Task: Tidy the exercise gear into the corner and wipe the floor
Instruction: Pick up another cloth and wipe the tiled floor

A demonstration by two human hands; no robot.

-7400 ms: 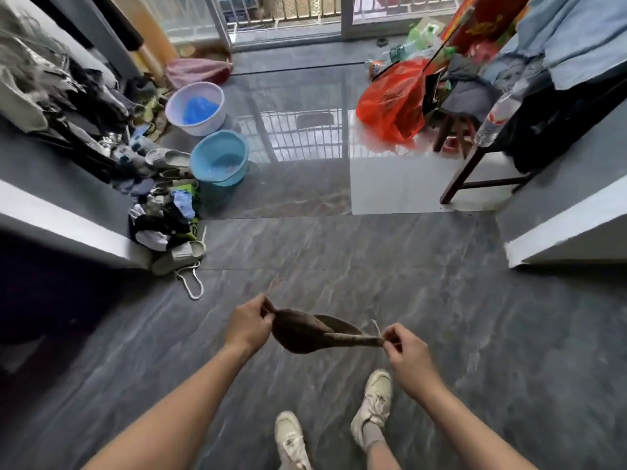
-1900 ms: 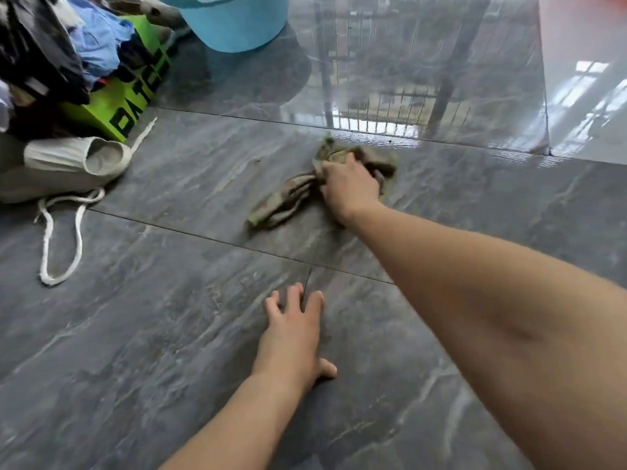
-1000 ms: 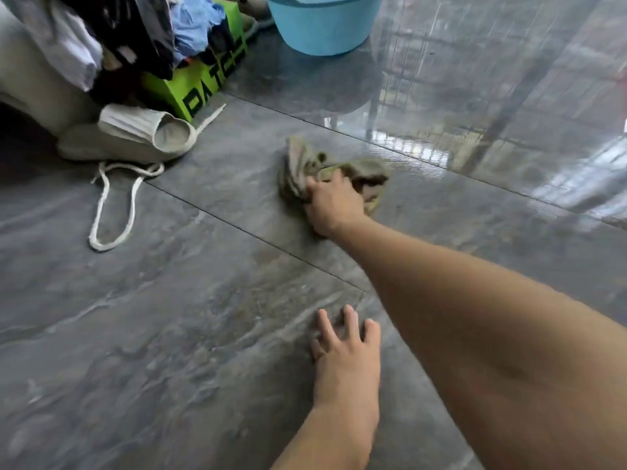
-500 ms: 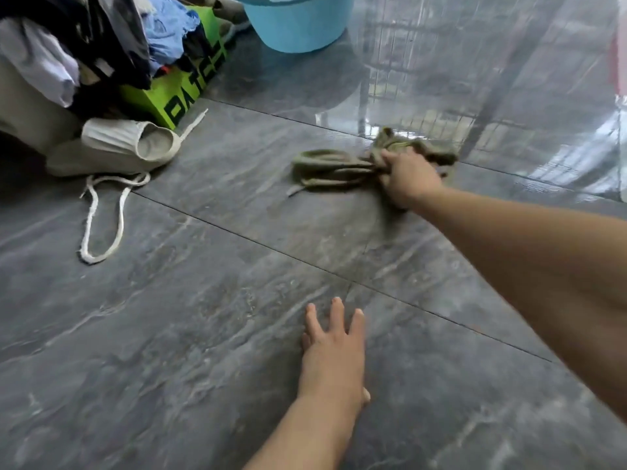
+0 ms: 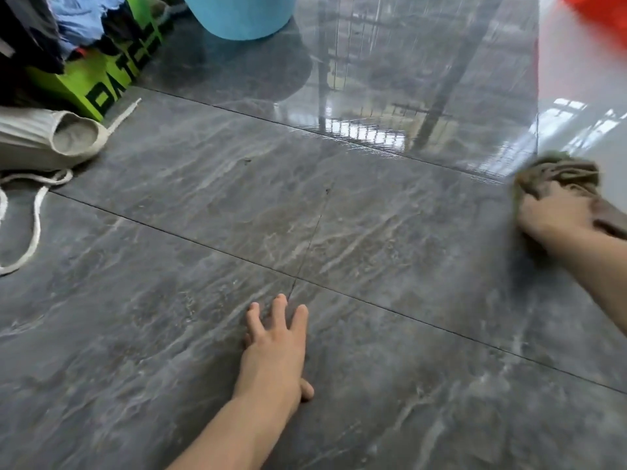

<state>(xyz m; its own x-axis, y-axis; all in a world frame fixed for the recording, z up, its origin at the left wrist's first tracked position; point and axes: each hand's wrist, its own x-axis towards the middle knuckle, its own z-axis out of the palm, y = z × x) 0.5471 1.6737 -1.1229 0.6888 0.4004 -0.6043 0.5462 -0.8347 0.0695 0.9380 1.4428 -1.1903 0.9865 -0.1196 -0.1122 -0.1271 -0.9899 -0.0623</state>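
- Starting left: pile of clothes (image 5: 44,32), green bag (image 5: 101,83), beige slipper (image 5: 51,137), white cord (image 5: 32,225); blue basin (image 5: 237,15) behind.
- Our left hand (image 5: 274,351) lies flat on the grey tile floor (image 5: 339,215), fingers spread, holding nothing.
- Our right hand (image 5: 556,215) at far right presses down on the brown rag (image 5: 556,171), which bunches just beyond the fingers; unwiped tile lies to its left, so we judge the next sweep goes that way.

Two hands are in view: the left hand (image 5: 273,359) at lower centre and the right hand (image 5: 556,217) at the right edge. There is one brownish rag (image 5: 556,173), under the right hand. One blue bucket (image 5: 237,15) stands at the top, one green bag (image 5: 101,83) sits at upper left, one pale ribbed shoe (image 5: 47,140) lies at the left edge, and one white cord (image 5: 34,225) loops below it. One red item (image 5: 600,15) shows at upper right.
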